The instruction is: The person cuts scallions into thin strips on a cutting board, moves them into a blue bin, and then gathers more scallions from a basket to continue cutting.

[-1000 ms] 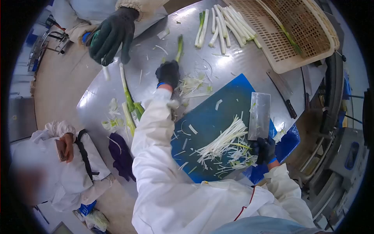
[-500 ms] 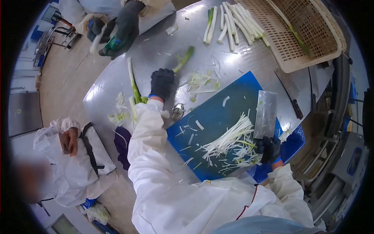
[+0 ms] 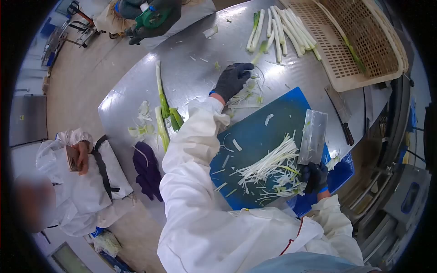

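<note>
My gloved left hand (image 3: 233, 81) is over the metal table beside a pile of pale shreds (image 3: 248, 93). A blurred green leek piece (image 3: 261, 51) sticks out past its fingertips. At the right edge of the blue cutting board (image 3: 250, 123), my gloved right hand (image 3: 313, 176) is closed round the handle of a cleaver (image 3: 313, 136), whose broad blade lies over the board. Thin white and green leek strips (image 3: 271, 161) lie heaped left of the blade. Whole leeks (image 3: 291, 29) lie at the table's far side, and other leeks (image 3: 161, 98) lie to the left.
A beige basket (image 3: 334, 77) stands at the back right, with a knife (image 3: 339, 107) in front. Purple cloth (image 3: 146, 170) lies at the left edge. A co-worker's gloved hands (image 3: 154, 18) hold a green tool at the far side; another person (image 3: 82, 182) is at left.
My left hand has moved right and away from me, with the green piece moving along. The metal cup is now out of sight. The co-worker's gloved hands have shifted; my right hand stays with the cleaver.
</note>
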A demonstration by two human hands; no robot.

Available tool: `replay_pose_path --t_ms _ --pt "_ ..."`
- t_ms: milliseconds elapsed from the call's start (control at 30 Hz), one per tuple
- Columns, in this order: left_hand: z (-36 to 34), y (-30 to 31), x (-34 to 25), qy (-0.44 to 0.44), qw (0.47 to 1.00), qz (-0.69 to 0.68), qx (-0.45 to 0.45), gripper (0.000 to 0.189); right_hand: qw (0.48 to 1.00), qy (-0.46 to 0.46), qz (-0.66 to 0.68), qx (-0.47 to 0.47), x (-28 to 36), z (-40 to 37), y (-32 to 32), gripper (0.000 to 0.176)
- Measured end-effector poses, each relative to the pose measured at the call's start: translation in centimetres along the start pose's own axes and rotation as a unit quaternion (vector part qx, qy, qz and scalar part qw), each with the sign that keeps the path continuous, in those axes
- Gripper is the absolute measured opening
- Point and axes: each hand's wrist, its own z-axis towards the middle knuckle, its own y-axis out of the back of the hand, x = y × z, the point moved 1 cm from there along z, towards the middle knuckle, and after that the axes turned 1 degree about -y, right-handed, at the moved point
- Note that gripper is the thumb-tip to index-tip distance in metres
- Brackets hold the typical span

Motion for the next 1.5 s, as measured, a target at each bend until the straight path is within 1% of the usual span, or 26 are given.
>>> replay_pose_path --t_ms 67,167,200,233,333,400,433,500,567,600,700,733,833,867,900,967,1000,1033,1067,1100,1167,1233,1267,1367,1467,1500 --pt "0.9 -0.8 -0.3 0.033 0.999 -0.016 -0.002 0.025 1.0 -0.017 0.014 0.0 0.3 -0.1 -0.3 0.022" --pt "1.6 1.5 6.5 0.011 0.968 0.236 -0.082 0.031 0.998 -0.041 0.038 0.003 0.9 -0.6 -0.7 0.018" --pt "1.3 2.8 7.4 0.042 0.921 0.368 -0.118 0.033 0.999 -0.036 0.033 -0.001 1.0 -0.8 -0.8 0.017" --pt "0.9 4.1 8.2 0.071 0.854 0.493 -0.151 0.035 0.999 -0.032 0.029 -0.006 0.9 -0.9 -0.9 0.016" --pt "-1.0 6.9 10.6 0.098 0.91 0.399 -0.053 0.035 1.0 -0.018 0.014 -0.018 0.7 -0.8 -1.0 0.013" --pt "-2.3 6.3 9.7 0.03 0.968 0.228 0.1 0.039 1.0 -0.022 0.009 -0.01 1.1 -1.0 -1.4 0.015" --pt "-3.2 5.7 8.0 -0.003 0.975 0.135 0.174 0.041 1.0 -0.025 0.005 -0.007 1.4 -1.2 -1.5 0.017" --pt "-7.0 3.8 3.3 -0.058 0.975 0.042 0.212 0.046 1.0 -0.021 -0.009 -0.004 1.6 -1.4 -1.5 0.016" --pt "-9.2 3.8 -1.5 -0.038 0.974 0.025 0.223 0.045 1.0 -0.015 -0.007 -0.001 1.7 -1.4 -1.9 0.016" --pt "-9.8 4.5 -4.1 -0.033 0.98 0.071 0.181 0.044 1.0 -0.011 0.003 -0.003 1.8 -1.5 -2.2 0.016" --pt "-11.4 4.8 -7.6 0.057 0.976 0.051 0.204 0.044 1.0 0.014 0.012 -0.006 -0.2 0.0 -0.6 0.018" --pt "-11.8 4.4 -7.9 0.029 0.972 0.06 0.224 0.043 1.0 0.024 0.011 -0.007 0.0 0.0 -0.7 0.018" --pt "-11.5 3.2 -8.7 0.126 0.931 0.038 0.341 0.041 0.997 -0.026 0.052 0.041 1.0 -1.0 -1.1 0.019" --pt "-11.3 2.5 -7.3 0.167 0.922 0.03 0.348 0.041 0.997 -0.015 0.054 0.043 1.3 -1.1 -1.5 0.018" --pt "-11.1 1.7 -5.2 0.067 0.949 0.085 0.297 0.041 0.997 -0.004 0.056 0.044 1.5 -1.2 -1.8 0.017" --pt "-10.6 0.3 -1.3 -0.131 0.956 0.188 0.181 0.041 0.997 -0.001 0.056 0.044 1.6 -1.4 -1.8 0.016" --pt "-9.2 0.8 -0.4 -0.024 0.981 0.084 0.173 0.04 0.998 -0.006 0.053 0.044 1.6 -1.4 -1.7 0.015" --pt "-7.9 1.8 -0.3 0.083 0.983 -0.022 0.162 0.039 0.998 -0.011 0.05 0.044 1.6 -1.3 -1.6 0.015" --pt "-7.1 3.3 -2.0 0.127 0.985 0.007 0.115 0.038 0.998 -0.015 0.05 0.032 1.7 -1.3 -1.8 0.015" --pt "-7.3 3.2 0.7 0.063 0.998 -0.006 0.03 0.036 0.998 -0.018 0.051 0.019 1.7 -1.4 -2.0 0.015" --pt "-7.9 6.0 -0.5 0.045 0.997 0.063 -0.024 0.036 0.999 -0.019 0.05 -0.002 1.5 -1.4 -1.7 0.015" --pt "-10.3 7.7 -0.1 0.011 0.993 0.122 -0.001 0.034 0.999 -0.012 0.044 -0.01 1.0 -1.0 -1.3 0.015" --pt "-11.6 8.3 -0.2 0.026 0.99 0.139 0.024 0.034 0.999 -0.015 0.045 0.006 0.7 -0.5 -0.9 0.015" --pt "-14.9 8.9 -1.8 0.131 0.967 0.154 0.154 0.034 0.996 -0.03 0.076 0.026 0.5 -0.5 -0.8 0.016" --pt "-15.2 8.2 -4.9 0.133 0.953 0.211 0.174 0.033 0.997 -0.02 0.074 0.032 1.1 -1.0 -1.5 0.018" --pt "-15.0 7.6 -4.8 0.101 0.963 0.2 0.153 0.033 0.997 -0.024 0.064 0.024 1.3 -1.2 -1.7 0.019"
